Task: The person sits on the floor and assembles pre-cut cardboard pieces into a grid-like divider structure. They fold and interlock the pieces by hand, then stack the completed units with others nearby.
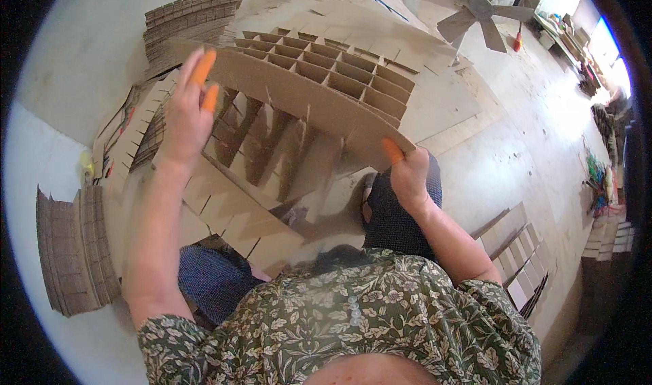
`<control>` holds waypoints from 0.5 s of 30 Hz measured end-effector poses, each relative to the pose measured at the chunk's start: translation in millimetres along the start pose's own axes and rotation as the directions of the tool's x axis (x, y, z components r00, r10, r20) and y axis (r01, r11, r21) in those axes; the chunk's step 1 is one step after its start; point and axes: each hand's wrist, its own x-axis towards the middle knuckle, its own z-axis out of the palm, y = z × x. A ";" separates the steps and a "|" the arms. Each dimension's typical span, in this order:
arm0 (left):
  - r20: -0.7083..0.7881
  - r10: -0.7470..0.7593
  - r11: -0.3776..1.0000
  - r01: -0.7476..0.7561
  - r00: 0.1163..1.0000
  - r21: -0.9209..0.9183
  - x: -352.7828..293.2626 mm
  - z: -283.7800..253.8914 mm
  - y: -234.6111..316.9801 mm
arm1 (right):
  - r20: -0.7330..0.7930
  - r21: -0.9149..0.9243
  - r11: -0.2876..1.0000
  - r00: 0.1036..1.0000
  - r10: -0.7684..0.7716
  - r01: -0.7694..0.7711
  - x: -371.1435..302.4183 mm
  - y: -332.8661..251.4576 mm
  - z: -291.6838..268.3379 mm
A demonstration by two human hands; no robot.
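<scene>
While the green leaf-print shirt (380, 297) filled the lower edge of the frame, two bare hands were positioned at one long cardboard strip (292, 89) at upper centre. The right hand (411, 178), right of centre, was closed on the strip's right end, with one orange finger cover visible on its near face. The left hand (185, 123), at upper left, lay at the opposite end, two orange finger covers (202, 67) visible; whether it gripped could not be determined. The long axis of the strip sloped from upper left down to right of centre, its broad face toward the wearer. Cross-pieces (255, 140) extended below it, too blurred for an exact count. Directly beyond was one cardboard grid (346, 86), parallel to the strip. Farther out, one slotted cardboard stack (193, 25) stood at upper left, and one fan (480, 8) at upper right.
</scene>
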 end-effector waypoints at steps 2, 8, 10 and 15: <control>0.099 0.093 0.987 -0.104 0.991 0.120 31.2 -1.6 -27.5 | 0.012 -0.007 1.000 1.000 0.021 -0.021 1.5 -4.4 2.8; 0.375 0.098 0.989 -0.133 0.922 0.069 72.3 10.3 -69.4 | 0.048 -0.088 0.996 0.999 0.003 0.001 3.2 -6.5 3.8; 0.349 0.065 0.998 -0.064 0.935 -0.014 70.1 18.0 -68.6 | 0.045 -0.062 0.998 0.999 0.001 0.002 3.6 -3.8 4.4; 0.377 0.041 0.998 -0.056 0.925 0.028 35.0 38.2 -97.5 | 0.118 -0.061 0.998 0.993 0.009 -0.002 -1.0 6.0 10.2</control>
